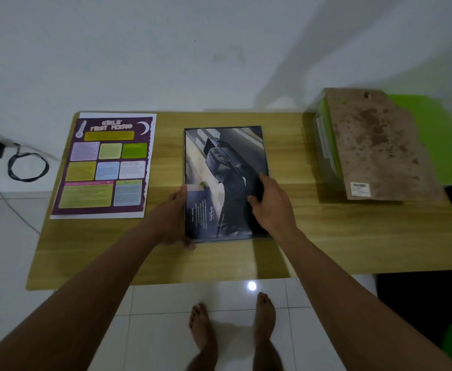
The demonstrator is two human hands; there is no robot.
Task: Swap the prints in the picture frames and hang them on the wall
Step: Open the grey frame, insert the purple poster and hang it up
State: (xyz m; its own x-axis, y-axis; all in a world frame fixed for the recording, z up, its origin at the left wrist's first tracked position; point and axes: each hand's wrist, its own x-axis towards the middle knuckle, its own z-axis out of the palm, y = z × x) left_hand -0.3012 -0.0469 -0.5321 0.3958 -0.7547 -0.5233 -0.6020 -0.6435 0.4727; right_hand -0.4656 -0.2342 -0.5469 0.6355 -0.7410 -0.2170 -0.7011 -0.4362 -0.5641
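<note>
Swap half done, I judge: car print (219, 156) sits in the dark frame (227, 239) mid-surface (326, 236), left grip (176, 215) flat along its edge, right grip (270, 207) pressing open-fingered on top, purple poster (107, 167) loose, backing board (374, 145) off, nothing hung.

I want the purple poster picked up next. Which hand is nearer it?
Left. The left hand rests at the left edge of the car print, beside the purple poster; the right hand lies on the print's far side.
</note>
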